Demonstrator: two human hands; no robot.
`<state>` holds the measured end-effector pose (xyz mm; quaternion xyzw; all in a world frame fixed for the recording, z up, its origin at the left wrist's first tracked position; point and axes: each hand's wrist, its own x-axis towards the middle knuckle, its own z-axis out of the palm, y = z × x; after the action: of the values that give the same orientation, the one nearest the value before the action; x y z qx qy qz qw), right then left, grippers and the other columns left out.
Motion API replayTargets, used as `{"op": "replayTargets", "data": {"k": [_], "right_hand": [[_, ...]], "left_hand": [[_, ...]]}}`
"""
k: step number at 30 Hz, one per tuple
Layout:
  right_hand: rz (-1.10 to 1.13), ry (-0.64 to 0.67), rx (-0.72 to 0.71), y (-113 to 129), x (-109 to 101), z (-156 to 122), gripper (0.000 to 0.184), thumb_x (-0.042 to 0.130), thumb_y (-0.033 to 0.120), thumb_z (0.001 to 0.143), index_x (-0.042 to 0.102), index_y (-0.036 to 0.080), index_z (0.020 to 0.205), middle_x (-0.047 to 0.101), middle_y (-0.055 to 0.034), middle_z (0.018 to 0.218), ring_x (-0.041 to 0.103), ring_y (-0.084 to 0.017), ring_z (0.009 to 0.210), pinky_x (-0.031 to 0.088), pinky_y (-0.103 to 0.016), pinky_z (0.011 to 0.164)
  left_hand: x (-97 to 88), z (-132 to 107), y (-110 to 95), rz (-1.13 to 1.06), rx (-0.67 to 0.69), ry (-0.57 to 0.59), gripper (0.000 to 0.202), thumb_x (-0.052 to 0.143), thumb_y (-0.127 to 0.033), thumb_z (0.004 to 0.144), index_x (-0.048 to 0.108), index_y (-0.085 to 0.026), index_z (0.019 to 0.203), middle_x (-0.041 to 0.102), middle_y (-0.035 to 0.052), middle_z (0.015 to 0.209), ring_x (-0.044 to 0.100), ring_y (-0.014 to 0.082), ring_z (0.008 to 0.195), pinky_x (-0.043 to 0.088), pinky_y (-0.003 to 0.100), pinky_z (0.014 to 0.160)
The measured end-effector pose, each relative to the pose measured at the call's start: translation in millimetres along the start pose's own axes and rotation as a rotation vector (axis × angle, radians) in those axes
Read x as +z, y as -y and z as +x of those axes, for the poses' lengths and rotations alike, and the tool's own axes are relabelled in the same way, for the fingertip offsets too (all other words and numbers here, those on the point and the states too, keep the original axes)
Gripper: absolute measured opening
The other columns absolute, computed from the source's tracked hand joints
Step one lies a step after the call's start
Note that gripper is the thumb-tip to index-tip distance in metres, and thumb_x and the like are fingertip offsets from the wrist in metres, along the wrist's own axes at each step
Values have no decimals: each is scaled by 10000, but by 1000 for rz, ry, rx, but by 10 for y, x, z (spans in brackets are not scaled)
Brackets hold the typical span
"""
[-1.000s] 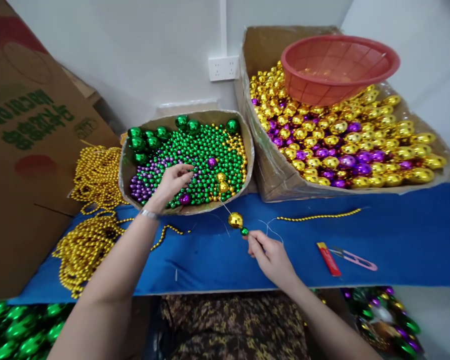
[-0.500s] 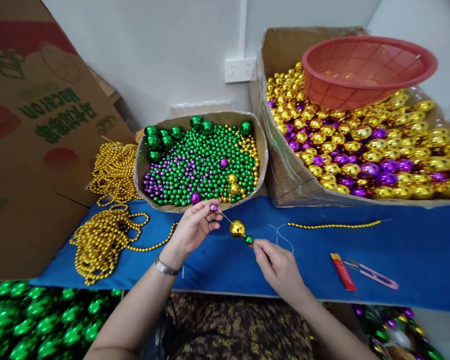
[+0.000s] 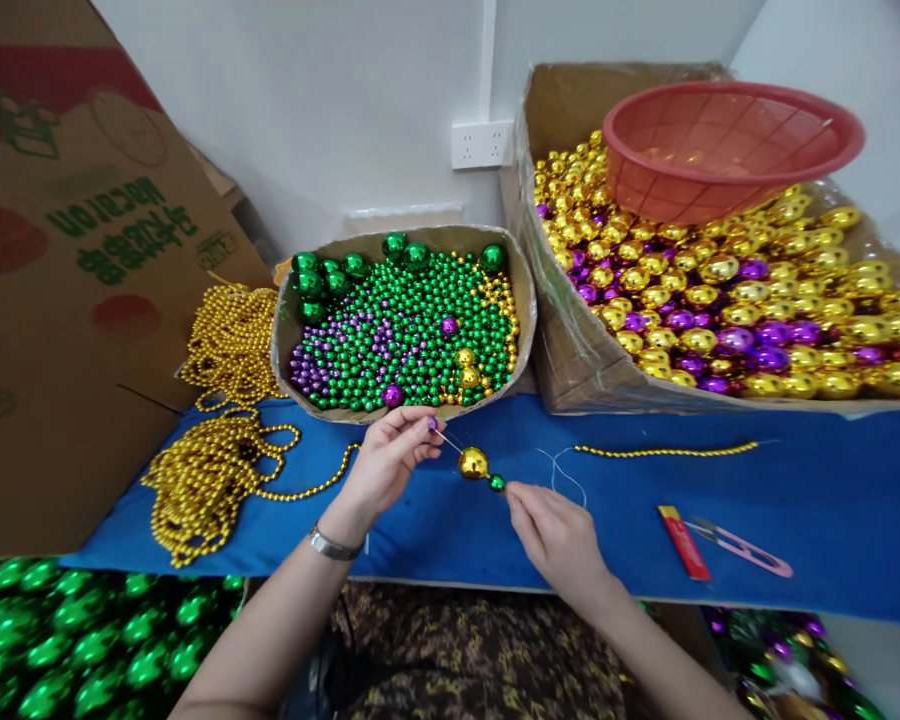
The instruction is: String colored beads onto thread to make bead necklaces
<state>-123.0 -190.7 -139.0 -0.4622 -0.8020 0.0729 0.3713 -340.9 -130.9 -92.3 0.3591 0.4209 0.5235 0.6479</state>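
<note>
My left hand (image 3: 385, 462) pinches a small purple bead (image 3: 433, 424) at the tip of a thin needle (image 3: 447, 443) over the blue table (image 3: 832, 500). On the needle sit a large gold bead (image 3: 473, 463) and a small green bead (image 3: 497, 484). My right hand (image 3: 555, 530) pinches the needle's lower end just past the green bead. Just behind my hands stands a cardboard tray (image 3: 521, 300) full of green, purple and gold beads.
A big carton (image 3: 562, 350) of gold and purple balls with a red basket (image 3: 727, 145) on it stands at the right. Gold bead strands (image 3: 217, 440) are piled at the left, one strand (image 3: 667, 450) lies right. A red lighter (image 3: 683, 543) and pink snips (image 3: 742, 548) lie at the right.
My left hand left the bead tray with a purple bead and came down to the needle tip. My right hand has kept hold of the needle with the gold and green beads.
</note>
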Motion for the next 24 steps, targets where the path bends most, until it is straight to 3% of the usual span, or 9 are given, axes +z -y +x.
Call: {"op": "replayTargets", "data": {"k": [3,8,13,16,19,24], "right_hand": [[-116,-5,-26,-69,139,-78,216,420,191,960,633,167,985,709,-52,756,662,-173,660,485,-278,655],[-13,81,91,-220,388,-243,270,336,233,994,598,178,967,700,-42,735,665,-153,642,491,-242,590],[-157,206,47,-343,374,-314,285,332,204,976,612,169,1018,711,-70,830,684,-165,696,522,-244,615],[-253,191,53,-340,300,-234,303,346,218,975,590,164,1146,696,-97,1010,698,-182,808,551,-257,647],[-243,83,29,-280,267,-71,337,376,256,977,546,164,1253,665,-119,1118,679,-196,954,563,-277,762],[-65,71,-31,-199,333,179,318,381,265,980,582,188,1214,685,-95,1068,687,-180,925,570,-271,771]], "left_hand": [[8,-53,154,132,29,8,282,774,-266,716,663,-152,948,688,42,816,627,116,715,519,201,621],[-9,-115,499,208,-62,7,252,728,-355,758,681,-155,904,688,49,833,617,131,737,490,205,612],[-41,-116,672,377,43,-19,253,669,-404,798,729,-165,860,683,76,872,613,169,761,498,260,652],[-24,-122,630,512,214,-28,186,669,-361,803,759,-201,838,651,96,1038,617,208,913,498,300,764],[30,-151,481,569,352,12,141,667,-315,810,768,-244,879,655,81,980,616,209,918,487,304,789],[104,-165,139,539,356,79,171,643,-315,833,764,-225,914,698,78,852,634,189,770,496,283,691]]}}
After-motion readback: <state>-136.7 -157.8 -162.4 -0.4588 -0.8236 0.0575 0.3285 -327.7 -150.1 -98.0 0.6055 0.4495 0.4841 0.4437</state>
